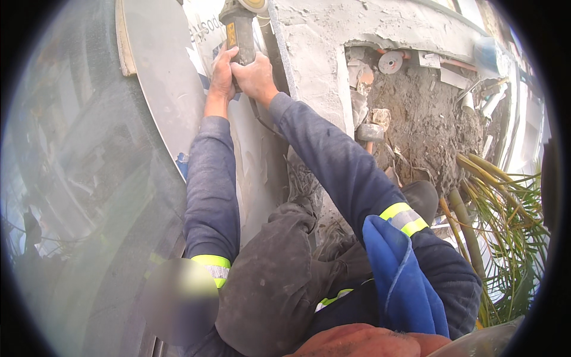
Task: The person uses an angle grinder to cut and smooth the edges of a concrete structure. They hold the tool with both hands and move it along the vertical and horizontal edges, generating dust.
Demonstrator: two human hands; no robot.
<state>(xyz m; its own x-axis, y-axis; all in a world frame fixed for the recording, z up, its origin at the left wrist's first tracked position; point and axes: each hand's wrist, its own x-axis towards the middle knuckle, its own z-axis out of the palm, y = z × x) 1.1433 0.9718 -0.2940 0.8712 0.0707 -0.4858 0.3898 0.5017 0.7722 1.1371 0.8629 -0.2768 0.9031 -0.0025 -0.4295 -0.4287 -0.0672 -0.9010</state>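
Two hands: both wrapped around one angle grinder (238,30), arms stretched out ahead of the person.
Angle grinder: dark body with a yellow patch, held upright between a pale panel and a grey rendered ledge; its head sits beyond the fingertips and runs out of the top edge of the view.
Left hand (223,74): fingers curled shut around the left side of the grinder body, thumb toward the tool.
Right hand (257,76): fingers closed over the lower body of the grinder, knuckles up, touching the left hand's fingers.
Cable (262,122): thin dark cord dropping from below the right hand's fingers along the sleeve.
Pale panel (163,71): flat curved-edged sheet just left of the left hand's fingers.
Rendered ledge (321,47): rough grey surface just right of the right hand's fingers.
Planter bed (425,128): soil and broken rubble well right of the fingers, with a small cutting disc (391,62) lying on it.
Palm fronds (505,214): far right, well apart from both hands.
Blue cloth (398,268): draped near the right elbow.
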